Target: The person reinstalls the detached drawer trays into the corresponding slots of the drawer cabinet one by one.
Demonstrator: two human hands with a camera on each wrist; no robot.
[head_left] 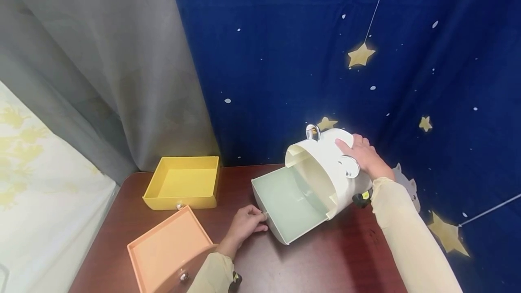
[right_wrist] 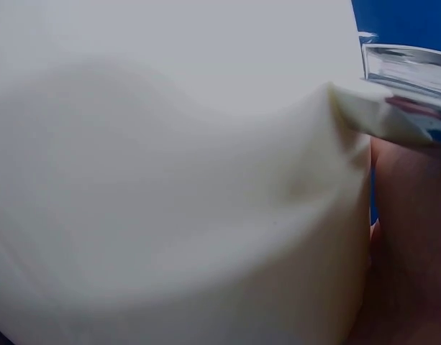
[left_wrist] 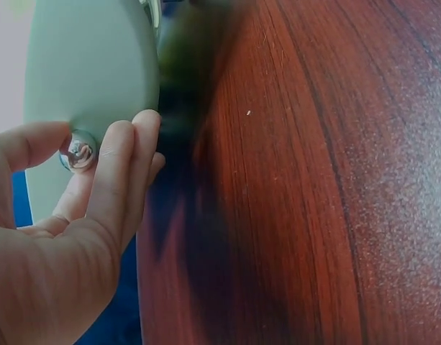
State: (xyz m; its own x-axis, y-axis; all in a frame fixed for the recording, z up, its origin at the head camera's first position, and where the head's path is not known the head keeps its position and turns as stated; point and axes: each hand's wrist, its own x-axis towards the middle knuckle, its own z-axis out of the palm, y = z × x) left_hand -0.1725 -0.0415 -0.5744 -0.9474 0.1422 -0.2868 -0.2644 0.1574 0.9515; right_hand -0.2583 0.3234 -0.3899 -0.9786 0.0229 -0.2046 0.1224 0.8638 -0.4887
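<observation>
at the far left lies a pale cloth (head_left: 36,184) with yellow prints, and a grey curtain (head_left: 114,67) hangs behind it. the table (head_left: 333,257) is dark red-brown wood. on its left part sit two loose drawers: an orange drawer (head_left: 163,250) at the near edge with a small silver knob on its front, and just beyond it a yellow drawer (head_left: 183,182), also with a knob facing you.

your left hand (head_left: 244,225) is next, low on the table. its fingers (left_wrist: 119,172) are curled and close together, and with the thumb they pinch the small metal knob (left_wrist: 78,152) on the front of the green drawer (head_left: 289,202). that drawer stands pulled most of the way out of the cabinet (head_left: 325,166), its front end resting on the table and its back end still inside the shell.

the cabinet is white and rounded, tipped over toward your left — its open front faces the drawer. your right hand (head_left: 364,155) lies on its upper right side, fingers fairly straight and slightly spread, pressed against the shell beside a round silver fitting (head_left: 349,166). the right wrist view shows only blurred white plastic — no fingers to read there.

behind everything hangs a blue backdrop (head_left: 407,58) with yellow stars.
</observation>
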